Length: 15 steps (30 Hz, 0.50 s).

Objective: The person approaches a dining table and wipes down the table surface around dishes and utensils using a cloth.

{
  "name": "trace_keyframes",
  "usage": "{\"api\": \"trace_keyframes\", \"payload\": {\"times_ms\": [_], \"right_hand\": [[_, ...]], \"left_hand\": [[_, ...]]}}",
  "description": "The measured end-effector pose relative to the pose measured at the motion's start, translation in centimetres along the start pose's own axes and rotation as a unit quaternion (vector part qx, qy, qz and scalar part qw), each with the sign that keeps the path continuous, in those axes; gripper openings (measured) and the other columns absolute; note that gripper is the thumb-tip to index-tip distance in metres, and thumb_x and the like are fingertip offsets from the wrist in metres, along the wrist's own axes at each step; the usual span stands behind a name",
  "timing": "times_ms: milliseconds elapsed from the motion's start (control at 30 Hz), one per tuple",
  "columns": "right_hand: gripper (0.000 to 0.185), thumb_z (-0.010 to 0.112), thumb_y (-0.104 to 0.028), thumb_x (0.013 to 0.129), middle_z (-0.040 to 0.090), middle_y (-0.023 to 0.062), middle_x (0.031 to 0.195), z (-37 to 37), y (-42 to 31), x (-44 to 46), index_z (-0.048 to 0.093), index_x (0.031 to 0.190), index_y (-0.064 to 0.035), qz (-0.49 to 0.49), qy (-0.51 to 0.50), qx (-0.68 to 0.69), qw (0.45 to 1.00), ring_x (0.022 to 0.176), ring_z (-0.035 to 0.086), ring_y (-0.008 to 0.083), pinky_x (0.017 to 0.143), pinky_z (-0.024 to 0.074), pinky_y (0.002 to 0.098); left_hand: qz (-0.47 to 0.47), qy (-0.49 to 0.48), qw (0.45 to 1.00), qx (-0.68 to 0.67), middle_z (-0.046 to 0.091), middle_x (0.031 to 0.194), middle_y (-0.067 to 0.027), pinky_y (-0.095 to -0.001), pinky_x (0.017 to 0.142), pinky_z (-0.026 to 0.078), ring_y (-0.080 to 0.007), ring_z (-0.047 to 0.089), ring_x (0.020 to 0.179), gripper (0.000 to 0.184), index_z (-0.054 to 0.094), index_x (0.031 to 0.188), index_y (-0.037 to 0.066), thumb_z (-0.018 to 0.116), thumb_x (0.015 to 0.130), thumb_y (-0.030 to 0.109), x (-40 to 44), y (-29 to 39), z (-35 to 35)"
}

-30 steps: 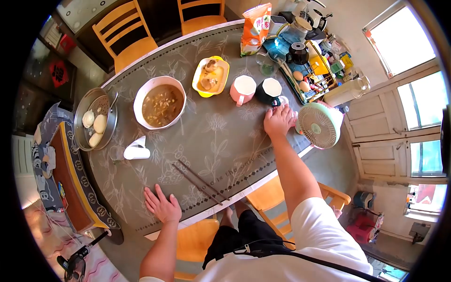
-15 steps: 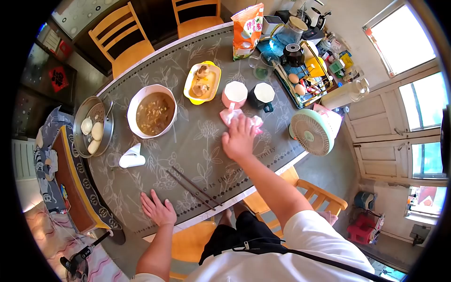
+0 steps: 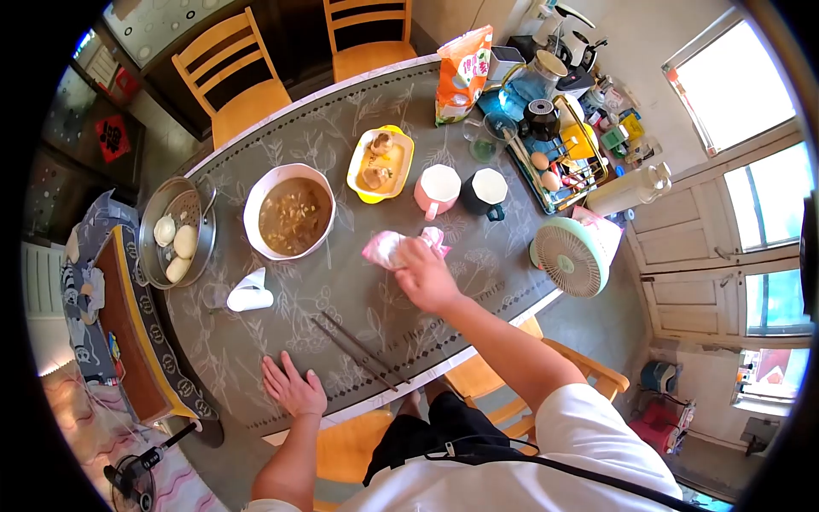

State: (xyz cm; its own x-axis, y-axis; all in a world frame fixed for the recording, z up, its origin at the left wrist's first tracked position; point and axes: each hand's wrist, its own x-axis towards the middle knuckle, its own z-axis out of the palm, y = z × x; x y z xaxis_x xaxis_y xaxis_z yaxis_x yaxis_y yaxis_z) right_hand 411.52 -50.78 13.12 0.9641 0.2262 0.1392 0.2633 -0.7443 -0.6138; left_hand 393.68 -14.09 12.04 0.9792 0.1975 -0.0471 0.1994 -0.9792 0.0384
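Under my right hand (image 3: 424, 275) a pink and white cloth (image 3: 386, 249) is bunched against the dark patterned tablecloth (image 3: 341, 286); my fingers are closed over it. My left hand (image 3: 294, 386) lies flat near the table's front edge, fingers spread, holding nothing. Between the two hands lies a pair of dark chopsticks (image 3: 358, 350). Just beyond the cloth stand a pink mug (image 3: 437, 189) and a dark green mug (image 3: 484, 194). A white roll of paper (image 3: 250, 292) lies beyond my left hand.
A bowl of brown soup (image 3: 290, 212), a yellow dish (image 3: 380, 164) with food and a steel pot (image 3: 177, 232) with buns stand farther back. At right are a green fan (image 3: 570, 258), an orange bag (image 3: 463, 75) and a rack with eggs (image 3: 546, 171). Wooden chairs surround the table.
My right hand has slid the cloth leftward and a little toward me, away from the mugs. The left hand stays flat on the table. The whole view has shifted slightly.
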Motion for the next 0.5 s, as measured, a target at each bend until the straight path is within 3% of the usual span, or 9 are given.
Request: {"api": "trace_keyframes", "payload": {"times_ms": [67, 133, 200, 300, 433, 500], "right_hand": [[0.051, 0.069, -0.026, 0.095, 0.066, 0.0197, 0.12, -1.3, 0.2, -0.6, 0.054, 0.138, -0.0029, 0.273, 0.153, 0.096, 0.945, 0.112, 0.067, 0.0341, 0.098, 0.0523, 0.0469], [0.041, 0.067, -0.024, 0.097, 0.067, 0.0144, 0.099, -2.6, 4.9, -0.1, 0.056, 0.13, -0.0014, 0.405, 0.318, 0.196, 0.834, 0.087, 0.07, 0.0267, 0.078, 0.0564, 0.0426], [0.038, 0.065, -0.024, 0.098, 0.064, 0.0113, 0.093, -7.1, 5.1, 1.4, 0.057, 0.127, -0.0006, 0.455, 0.386, 0.245, 0.764, 0.071, 0.066, 0.0202, 0.062, 0.0549, 0.0392], [0.027, 0.062, -0.025, 0.1, 0.061, 0.0076, 0.082, -10.0, 6.4, 3.1, 0.058, 0.114, -0.0021, 0.466, 0.294, 0.343, 0.761, 0.055, 0.059, 0.0175, 0.048, 0.0486, 0.0347], [0.029, 0.059, -0.031, 0.105, 0.055, 0.0038, 0.069, -8.6, 7.5, 2.9, 0.051, 0.09, -0.0066, 0.458, 0.253, 0.375, 0.765, 0.053, 0.057, 0.0155, 0.045, 0.0449, 0.0339], [0.029, 0.059, -0.03, 0.106, 0.054, 0.0034, 0.069, -8.1, 7.1, 1.8, 0.052, 0.091, -0.0066, 0.446, 0.258, 0.402, 0.757, 0.052, 0.055, 0.0153, 0.045, 0.0444, 0.0336]], "left_hand": [[0.006, 0.007, 1.0, 0.001, 0.02, 0.171, -0.0298, -0.0613, 0.127, 0.012, -0.0475, 0.018, 0.158, 0.08, 0.036, 0.162, 0.009, 0.063, 0.092, 0.034, 0.0, -0.2, 0.1], [0.004, 0.005, 1.0, -0.002, 0.02, 0.171, -0.03, -0.0616, 0.127, 0.012, -0.0474, 0.018, 0.158, 0.079, 0.036, 0.162, 0.009, 0.063, 0.092, 0.034, -0.2, -0.1, 0.0], [0.005, 0.004, 1.0, -0.004, 0.021, 0.171, -0.0303, -0.0616, 0.127, 0.012, -0.0473, 0.018, 0.158, 0.079, 0.036, 0.162, 0.009, 0.062, 0.092, 0.034, 0.0, 0.0, -0.1], [0.002, -0.001, 1.0, -0.002, 0.02, 0.171, -0.0305, -0.0611, 0.127, 0.013, -0.0473, 0.018, 0.158, 0.079, 0.035, 0.162, 0.009, 0.062, 0.093, 0.034, -0.1, -0.1, -0.1], [0.001, -0.009, 1.0, -0.003, 0.019, 0.171, -0.0304, -0.0605, 0.127, 0.013, -0.047, 0.018, 0.159, 0.079, 0.035, 0.162, 0.009, 0.062, 0.093, 0.034, 0.1, 0.0, -0.2], [0.0, -0.011, 1.0, 0.0, 0.019, 0.171, -0.0304, -0.0605, 0.127, 0.013, -0.0469, 0.017, 0.159, 0.08, 0.035, 0.162, 0.009, 0.062, 0.092, 0.034, 0.0, 0.1, -0.2]]}}
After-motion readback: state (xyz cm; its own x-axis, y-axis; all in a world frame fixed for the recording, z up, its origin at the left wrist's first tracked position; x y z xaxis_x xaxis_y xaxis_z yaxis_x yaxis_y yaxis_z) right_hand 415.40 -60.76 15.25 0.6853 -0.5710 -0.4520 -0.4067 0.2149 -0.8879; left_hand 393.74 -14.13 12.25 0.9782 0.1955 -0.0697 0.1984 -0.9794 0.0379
